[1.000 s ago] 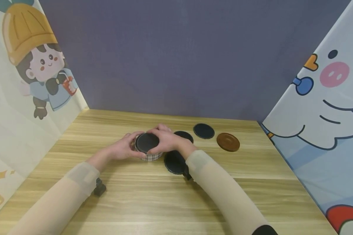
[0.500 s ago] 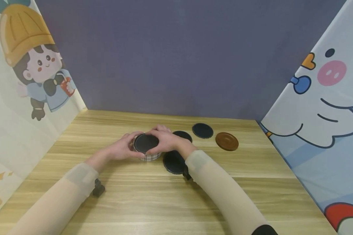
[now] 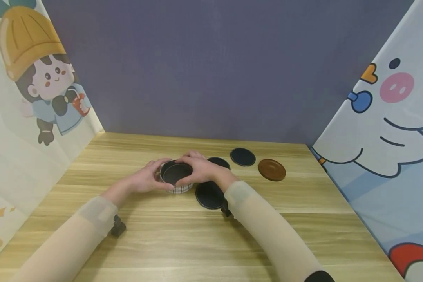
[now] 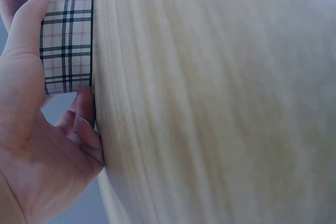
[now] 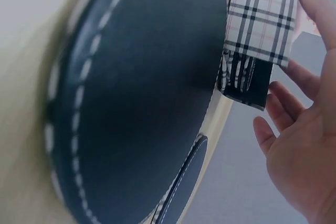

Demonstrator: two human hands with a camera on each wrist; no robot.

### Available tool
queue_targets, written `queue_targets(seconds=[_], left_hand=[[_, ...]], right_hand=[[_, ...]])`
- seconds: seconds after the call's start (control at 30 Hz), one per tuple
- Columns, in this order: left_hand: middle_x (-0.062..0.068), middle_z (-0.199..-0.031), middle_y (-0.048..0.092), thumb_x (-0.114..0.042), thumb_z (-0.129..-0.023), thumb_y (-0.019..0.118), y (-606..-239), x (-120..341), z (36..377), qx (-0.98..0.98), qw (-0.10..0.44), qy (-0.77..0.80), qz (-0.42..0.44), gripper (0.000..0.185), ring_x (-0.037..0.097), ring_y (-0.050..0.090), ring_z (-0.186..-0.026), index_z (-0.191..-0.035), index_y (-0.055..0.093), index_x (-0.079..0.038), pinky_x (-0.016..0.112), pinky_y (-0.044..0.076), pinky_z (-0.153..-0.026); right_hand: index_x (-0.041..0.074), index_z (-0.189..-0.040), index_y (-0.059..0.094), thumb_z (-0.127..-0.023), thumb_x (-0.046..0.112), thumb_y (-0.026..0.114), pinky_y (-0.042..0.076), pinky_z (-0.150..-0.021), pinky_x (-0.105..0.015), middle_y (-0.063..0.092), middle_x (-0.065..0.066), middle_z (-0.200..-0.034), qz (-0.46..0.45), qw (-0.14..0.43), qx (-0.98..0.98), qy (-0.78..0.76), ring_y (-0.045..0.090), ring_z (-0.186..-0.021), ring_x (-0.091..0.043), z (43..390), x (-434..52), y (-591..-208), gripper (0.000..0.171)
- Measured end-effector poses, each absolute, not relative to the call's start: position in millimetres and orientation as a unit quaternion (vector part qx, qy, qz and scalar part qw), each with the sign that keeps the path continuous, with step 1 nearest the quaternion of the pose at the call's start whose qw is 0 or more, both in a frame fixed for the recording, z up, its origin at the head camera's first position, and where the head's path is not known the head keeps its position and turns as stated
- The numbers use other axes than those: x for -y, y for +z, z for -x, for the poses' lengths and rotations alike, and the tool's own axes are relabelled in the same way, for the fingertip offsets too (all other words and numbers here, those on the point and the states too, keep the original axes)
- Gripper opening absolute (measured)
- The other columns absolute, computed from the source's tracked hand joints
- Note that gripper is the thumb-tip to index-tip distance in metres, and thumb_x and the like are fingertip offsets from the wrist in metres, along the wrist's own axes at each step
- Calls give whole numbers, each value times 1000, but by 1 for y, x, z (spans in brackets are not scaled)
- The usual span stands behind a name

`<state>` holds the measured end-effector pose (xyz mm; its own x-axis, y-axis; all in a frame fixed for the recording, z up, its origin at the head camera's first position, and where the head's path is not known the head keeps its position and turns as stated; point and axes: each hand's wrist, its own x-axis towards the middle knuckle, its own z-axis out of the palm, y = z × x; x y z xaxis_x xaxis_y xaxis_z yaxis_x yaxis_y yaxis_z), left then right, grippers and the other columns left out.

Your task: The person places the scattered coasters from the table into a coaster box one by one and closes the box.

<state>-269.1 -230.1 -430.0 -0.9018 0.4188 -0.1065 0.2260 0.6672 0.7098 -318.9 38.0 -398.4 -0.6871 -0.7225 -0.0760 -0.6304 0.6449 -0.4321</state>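
A round plaid coaster holder (image 3: 181, 189) stands on the wooden table. My left hand (image 3: 146, 179) grips its left side, thumb along the near wall (image 4: 65, 35) in the left wrist view. Inside the holder lies a black round coaster (image 3: 173, 172), slightly below the rim. My right hand (image 3: 200, 170) spans this coaster from the right, thumb at the near edge and fingers at the far one; its exact contact is partly hidden. Through a cutout in the holder's side (image 5: 257, 19), the right wrist view shows several stacked, white-stitched edges (image 5: 239, 72).
Right of the holder, a black coaster (image 3: 208, 194) lies partly under my right forearm. Another black coaster (image 3: 223, 161) is half hidden behind my right hand. Farther back are a third black coaster (image 3: 243, 157) and a brown one (image 3: 272, 170). A purple-grey panel (image 3: 211, 78) rises behind the table.
The black coaster has sunk from level with the holder's rim to a little below it. My left hand keeps its hold; my right hand has shifted slightly to the right.
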Motion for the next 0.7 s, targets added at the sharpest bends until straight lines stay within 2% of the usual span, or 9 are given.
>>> queue_targets(seconds=[0.47,0.7], left_hand=[[28,-156,38,-55,-88,91,-429,228,268,-906,129,364,-174,112,48,56,-136,-174,26,-23,74,43,-118],[30,-157,37,-51,-87,93,-430,227,268,-902,128,375,-172,114,53,55,-138,-174,25,-22,78,39,-119]], right_hand=[[28,-163,52,-94,61,80,37,-129,-63,42,-6,-169,362,122,-901,-204,37,-160,-34,311,-67,-392,81],[27,-165,49,-96,58,79,40,-126,-63,43,-7,-167,370,124,-898,-201,41,-156,-35,302,-92,-389,81]])
